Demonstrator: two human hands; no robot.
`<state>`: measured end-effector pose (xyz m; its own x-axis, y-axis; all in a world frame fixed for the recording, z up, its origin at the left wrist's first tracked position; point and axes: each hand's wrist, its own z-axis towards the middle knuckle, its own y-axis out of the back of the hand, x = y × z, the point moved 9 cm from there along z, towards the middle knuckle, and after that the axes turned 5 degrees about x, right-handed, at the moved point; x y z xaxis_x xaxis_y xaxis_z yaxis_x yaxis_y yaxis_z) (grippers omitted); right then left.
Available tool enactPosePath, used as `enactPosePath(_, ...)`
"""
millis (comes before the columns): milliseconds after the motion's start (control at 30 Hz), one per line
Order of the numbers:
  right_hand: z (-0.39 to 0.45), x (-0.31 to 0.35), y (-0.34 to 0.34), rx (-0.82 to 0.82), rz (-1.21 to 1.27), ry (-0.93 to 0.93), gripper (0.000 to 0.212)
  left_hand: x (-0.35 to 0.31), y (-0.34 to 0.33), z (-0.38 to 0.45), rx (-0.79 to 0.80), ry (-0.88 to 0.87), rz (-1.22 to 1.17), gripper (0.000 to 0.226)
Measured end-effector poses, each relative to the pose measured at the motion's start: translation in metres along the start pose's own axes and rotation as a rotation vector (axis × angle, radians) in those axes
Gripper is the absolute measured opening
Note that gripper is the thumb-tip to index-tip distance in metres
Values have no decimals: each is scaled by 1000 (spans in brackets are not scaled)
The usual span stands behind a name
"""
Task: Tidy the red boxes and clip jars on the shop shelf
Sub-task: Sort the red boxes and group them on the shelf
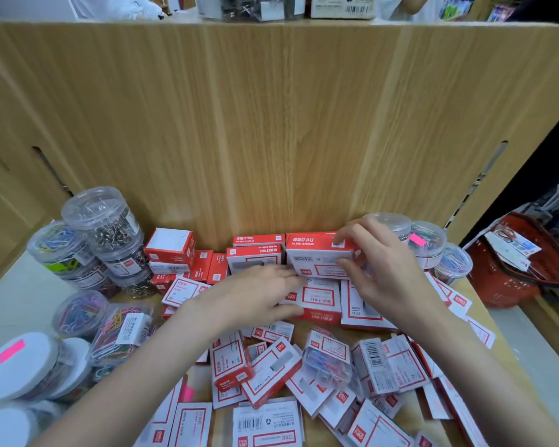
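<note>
Several red and white staple boxes lie on the wooden shelf [200, 379]. My right hand [380, 266] grips a large red box [313, 253] at its right end, against the back panel. My left hand [255, 295] lies flat on another red box [320, 301] just below it. More red boxes [255, 253] stand in a row to the left along the panel. Loose boxes [271, 372] are scattered across the front. Clear clip jars [104, 221] are stacked at the left, and other jars [430, 243] stand at the right behind my right hand.
A tall wooden back panel [271, 124] closes the shelf behind. White-lidded jars [20, 366] lie at the front left. A red shopping basket [517, 269] sits off the shelf's right edge. A small clear case of coloured clips [329, 359] lies among the loose boxes.
</note>
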<state>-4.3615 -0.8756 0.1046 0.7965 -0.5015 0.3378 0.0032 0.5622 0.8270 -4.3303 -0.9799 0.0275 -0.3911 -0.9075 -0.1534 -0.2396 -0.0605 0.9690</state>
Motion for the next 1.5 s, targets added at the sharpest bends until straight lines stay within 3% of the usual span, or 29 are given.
enactPosePath(167, -1, -2, -4, 32, -5, 4, 19, 5, 15, -7, -164, 49, -86, 46)
enactPosePath(300, 1, 1, -11, 84, 31, 16, 16, 14, 23, -29, -394, 46, -351, 43)
enactPosePath(467, 7, 3, -19, 120, 37, 33, 16, 28, 24, -40, -525, 162, -506, 26)
enactPosePath(533, 9, 3, -17, 120, 47, 33, 15, 29, 24, -45, -545, 185, -589, 31)
enactPosePath(633, 10, 0, -17, 116, 81, 21, 15, 26, 13, -48, -436, 176, -765, 35)
enactPosePath(767, 6, -2, -19, 92, 189, -20, 14, 26, 9, -48, -403, 153, -604, 32)
enactPosePath(933, 3, -7, -29, 164, 75, 5, 4, 34, 14, -44, -488, 217, -642, 27)
enactPosePath(1167, -9, 7, 0, 93, 100, 16, 19, 31, 17, -36, -614, 258, -610, 29)
enactPosePath(1267, -23, 26, -7, 339, 252, 16, 27, 28, 18, -48, -698, 272, -632, 36)
enactPosePath(1367, -50, 32, -49, 718, 83, -42, 36, 23, 22, -68, -778, 264, -562, 27)
enactPosePath(1500, -51, 33, -62, 736, -69, -42, 41, 18, 21, -93, -800, 293, -477, 18)
